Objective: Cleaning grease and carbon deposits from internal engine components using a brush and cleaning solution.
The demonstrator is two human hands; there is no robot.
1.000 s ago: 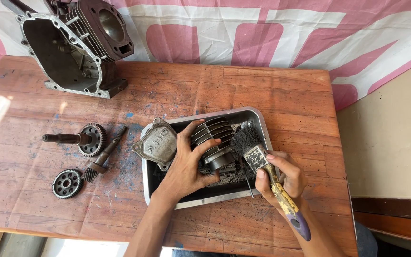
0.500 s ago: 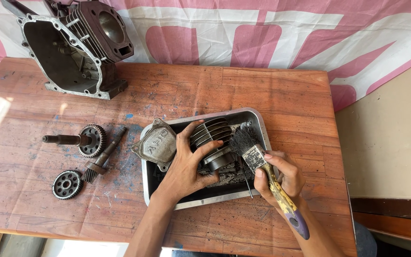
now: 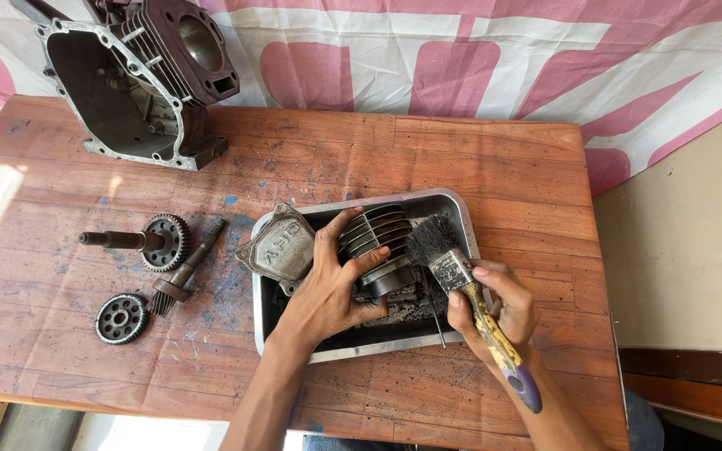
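Greasy finned cylinder (image 3: 378, 242), centre frame, gripped by left hand (image 3: 327, 288) over tray (image 3: 461, 219); right hand (image 3: 499, 305) clasping brush (image 3: 461, 280), bristles alongside fins. Scrubbing step; next, likely bristles pressed between fins.

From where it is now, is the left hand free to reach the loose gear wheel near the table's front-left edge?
Probably not at once: the left hand grips the finned cylinder in the metal tray. The bare table between it and the gear wheel looks unobstructed.
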